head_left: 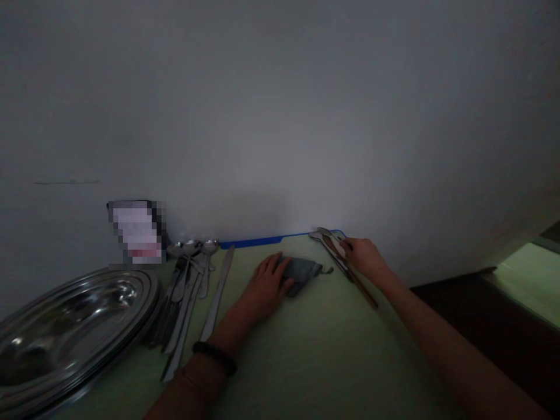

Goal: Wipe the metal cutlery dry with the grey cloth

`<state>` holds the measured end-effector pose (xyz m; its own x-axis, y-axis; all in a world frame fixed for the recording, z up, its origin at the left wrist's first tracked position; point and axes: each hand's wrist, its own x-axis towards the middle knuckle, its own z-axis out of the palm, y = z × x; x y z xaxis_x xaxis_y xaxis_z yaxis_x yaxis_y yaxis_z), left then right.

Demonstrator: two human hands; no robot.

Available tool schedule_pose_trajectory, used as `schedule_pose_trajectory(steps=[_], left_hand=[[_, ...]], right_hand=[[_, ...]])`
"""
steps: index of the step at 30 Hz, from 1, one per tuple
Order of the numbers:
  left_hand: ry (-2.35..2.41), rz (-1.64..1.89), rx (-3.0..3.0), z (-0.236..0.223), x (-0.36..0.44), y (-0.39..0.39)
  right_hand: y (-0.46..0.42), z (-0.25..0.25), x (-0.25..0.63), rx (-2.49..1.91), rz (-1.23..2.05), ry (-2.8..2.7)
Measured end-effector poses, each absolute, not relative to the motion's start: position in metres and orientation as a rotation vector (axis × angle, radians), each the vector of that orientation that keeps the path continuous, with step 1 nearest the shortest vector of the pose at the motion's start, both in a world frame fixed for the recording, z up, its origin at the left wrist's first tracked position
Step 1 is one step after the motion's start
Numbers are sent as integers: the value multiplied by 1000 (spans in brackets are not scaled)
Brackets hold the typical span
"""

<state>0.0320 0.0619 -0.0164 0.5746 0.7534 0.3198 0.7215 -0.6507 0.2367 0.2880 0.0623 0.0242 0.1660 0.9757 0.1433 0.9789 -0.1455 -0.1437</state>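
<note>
My left hand (266,287), with a dark band at its wrist, lies over a crumpled grey cloth (301,273), its thumb and fingers closed on the cloth's left side. To the right, the fingers of my right hand (362,255) are pinched together at a metal fork (331,234); the part between the fingertips is hidden. Just under that hand, a brown stick-like utensil (365,293) and some metal cutlery (319,238) lie in a small pile, slanting toward me. A table knife (219,291) rests left of the cloth.
Several spoons and knives (184,297) lie heaped at the left, beside a stack of oval metal trays (79,344). A phone-like screen (137,230) leans on the wall (280,128). A blue edge (251,242) runs along the back of the pale green table (297,356).
</note>
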Motion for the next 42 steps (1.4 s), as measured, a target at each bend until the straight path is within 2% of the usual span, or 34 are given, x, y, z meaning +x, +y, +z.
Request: schedule_pose_trajectory(steps=[13, 31, 34, 38, 42], left_hand=[[1293, 577, 2678, -20, 30, 63], [1300, 564, 2686, -25, 30, 68], [1302, 550, 2694, -23, 31, 67], [1329, 574, 2735, -20, 35, 61], [1619, 622, 2768, -17, 28, 49]], right_hand=[[88, 17, 261, -2343, -255, -1951], [87, 8, 258, -2360, -287, -1967], [83, 12, 256, -2283, -313, -1973], [68, 13, 235, -1974, -306, -2013], [55, -1, 204, -1696, -84, -2023]])
